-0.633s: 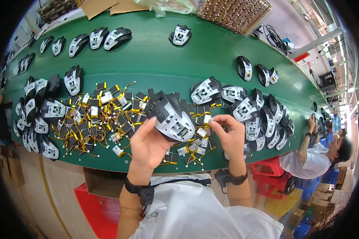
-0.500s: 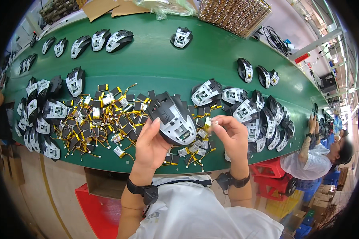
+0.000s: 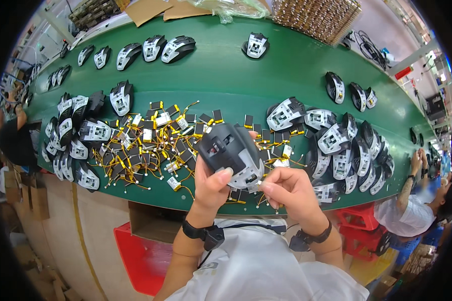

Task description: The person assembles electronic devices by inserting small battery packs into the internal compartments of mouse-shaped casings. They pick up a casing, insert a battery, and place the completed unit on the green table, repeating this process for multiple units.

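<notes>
My left hand (image 3: 212, 185) grips a black and white computer mouse shell (image 3: 231, 153), held tilted above the near edge of the green belt (image 3: 266, 75). My right hand (image 3: 289, 189) pinches a small part at the shell's lower right corner; the part is too small to make out. Under both hands lies a scattered heap of small black batteries with yellow wires (image 3: 155, 138). A pile of open mouse shells (image 3: 344, 150) lies just right of my right hand.
More mouse shells are heaped at the left (image 3: 78, 138) and lined up along the far side (image 3: 155, 50). A woven basket (image 3: 316, 15) and cardboard stand at the back. A red crate (image 3: 140, 256) sits below the belt. Another person (image 3: 412, 210) works at the right.
The mouse shell has turned in my left hand, its dark outer side now showing more. My right hand has shifted down to the shell's lower right corner.
</notes>
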Demonstrator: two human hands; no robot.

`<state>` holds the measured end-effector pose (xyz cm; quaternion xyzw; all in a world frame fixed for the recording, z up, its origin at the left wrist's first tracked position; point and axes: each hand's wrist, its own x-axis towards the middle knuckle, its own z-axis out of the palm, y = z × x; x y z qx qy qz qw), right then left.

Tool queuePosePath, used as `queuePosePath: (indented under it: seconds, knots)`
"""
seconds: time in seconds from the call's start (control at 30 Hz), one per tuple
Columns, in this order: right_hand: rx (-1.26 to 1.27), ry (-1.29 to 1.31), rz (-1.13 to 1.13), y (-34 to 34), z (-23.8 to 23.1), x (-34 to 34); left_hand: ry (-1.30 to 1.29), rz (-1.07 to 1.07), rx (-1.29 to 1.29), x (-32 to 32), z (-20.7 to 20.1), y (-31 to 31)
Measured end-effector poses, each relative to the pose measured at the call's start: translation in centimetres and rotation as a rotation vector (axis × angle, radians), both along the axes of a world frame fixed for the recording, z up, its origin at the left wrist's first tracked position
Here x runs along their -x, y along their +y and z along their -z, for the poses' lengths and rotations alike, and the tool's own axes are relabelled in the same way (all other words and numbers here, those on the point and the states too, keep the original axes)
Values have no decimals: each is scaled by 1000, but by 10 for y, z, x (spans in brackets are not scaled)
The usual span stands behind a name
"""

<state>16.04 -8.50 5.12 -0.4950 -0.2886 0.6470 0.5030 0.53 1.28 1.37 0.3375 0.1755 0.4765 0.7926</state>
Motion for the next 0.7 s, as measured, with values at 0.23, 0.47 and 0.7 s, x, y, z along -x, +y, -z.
queuePosePath:
  seconds: [0.23,0.47,0.7]
  knots:
    - [-76,-106,193,7,18,9,-52,-71,-115,1,-1,-8]
    - [-138,-135,259,8,31,16,-3,-122,-100,-3,2,-12]
    - [-151,-121,318,12,33,20,17,-143,-99,-4,4,-14]
